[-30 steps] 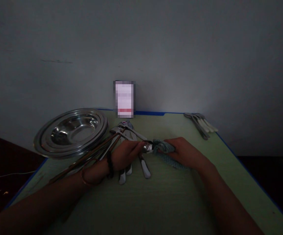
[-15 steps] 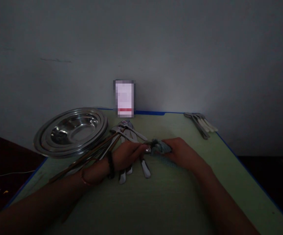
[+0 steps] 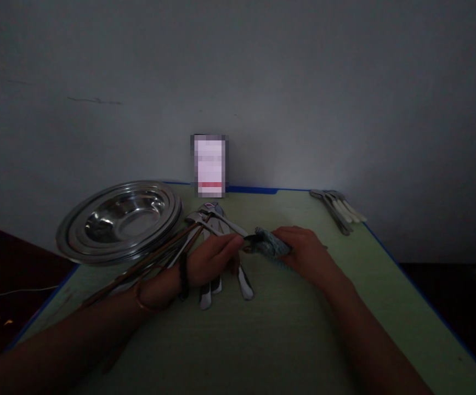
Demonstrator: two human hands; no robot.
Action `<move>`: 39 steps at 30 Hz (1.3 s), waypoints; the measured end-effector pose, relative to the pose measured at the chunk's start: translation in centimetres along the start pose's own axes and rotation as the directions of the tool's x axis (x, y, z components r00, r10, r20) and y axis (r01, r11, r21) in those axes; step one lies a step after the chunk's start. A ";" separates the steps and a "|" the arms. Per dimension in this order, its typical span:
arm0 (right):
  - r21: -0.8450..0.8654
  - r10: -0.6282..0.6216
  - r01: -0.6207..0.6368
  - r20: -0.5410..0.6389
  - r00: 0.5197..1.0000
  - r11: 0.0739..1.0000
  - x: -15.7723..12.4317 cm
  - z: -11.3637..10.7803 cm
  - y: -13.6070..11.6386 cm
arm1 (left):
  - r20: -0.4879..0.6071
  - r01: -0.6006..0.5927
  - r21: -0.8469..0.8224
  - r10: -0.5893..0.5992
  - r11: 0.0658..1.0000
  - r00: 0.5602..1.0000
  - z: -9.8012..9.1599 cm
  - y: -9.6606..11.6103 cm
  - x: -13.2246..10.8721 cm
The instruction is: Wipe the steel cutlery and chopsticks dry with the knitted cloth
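Observation:
My left hand [image 3: 211, 260] is closed, pinching the left end of a metal spoon [image 3: 251, 242] just above the table. My right hand [image 3: 306, 252] is wrapped round a grey-green cloth [image 3: 271, 245], which is folded over the spoon. The cloth and fingers hide most of the spoon's length. Under and beside my left hand lies a loose pile of metal spoons [image 3: 245, 284], some with their handles toward me. Long brown chopsticks [image 3: 156, 249] stretch from that pile to the left, passing partly behind my left forearm.
A stack of wide steel basins [image 3: 79, 249] stands at the back left. Several spoons [image 3: 340, 206], some with white handles, lie together at the back right. A blurred lit phone-like screen [image 3: 209, 164] leans on the wall. The green table [image 3: 271, 340] has blue edging.
The spoon and cloth have turned slightly between my hands, and the cloth's bunched shape has shifted. My right hand has moved a little to the right; the piles lie as before.

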State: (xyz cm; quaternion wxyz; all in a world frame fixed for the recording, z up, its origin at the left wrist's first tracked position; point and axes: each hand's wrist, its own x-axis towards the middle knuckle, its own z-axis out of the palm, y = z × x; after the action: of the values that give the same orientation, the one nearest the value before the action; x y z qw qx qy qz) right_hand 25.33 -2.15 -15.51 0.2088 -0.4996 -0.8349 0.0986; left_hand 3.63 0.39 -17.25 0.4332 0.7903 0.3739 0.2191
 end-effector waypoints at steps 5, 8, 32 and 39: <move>-0.040 -0.059 0.057 -0.052 0.997 0.998 0.1 0.1 -0.3 | 0.104 0.045 -0.152 -0.029 0.987 0.994 -0.2 -0.2 -0.1; -0.047 -0.088 0.086 -0.056 0.995 0.995 0.1 0.3 -0.2 | 0.117 0.018 -0.166 0.002 0.986 0.993 -0.3 -0.2 -0.1; 0.089 -0.035 0.038 -0.032 0.999 0.995 0.1 0.8 0.0 | 0.103 -0.083 0.039 0.079 0.996 0.992 -0.2 -0.4 -0.1; 0.111 -0.048 0.051 -0.035 0.998 0.992 0.1 1.0 0.3 | 0.121 -0.053 -0.026 0.056 0.998 0.991 0.0 -0.8 -0.1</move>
State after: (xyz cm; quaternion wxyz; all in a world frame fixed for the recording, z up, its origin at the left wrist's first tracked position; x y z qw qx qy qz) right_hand 25.07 -1.88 -16.46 0.2524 -0.4679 -0.8367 0.1319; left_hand 3.22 0.66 -17.94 0.4578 0.8072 0.3226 0.1865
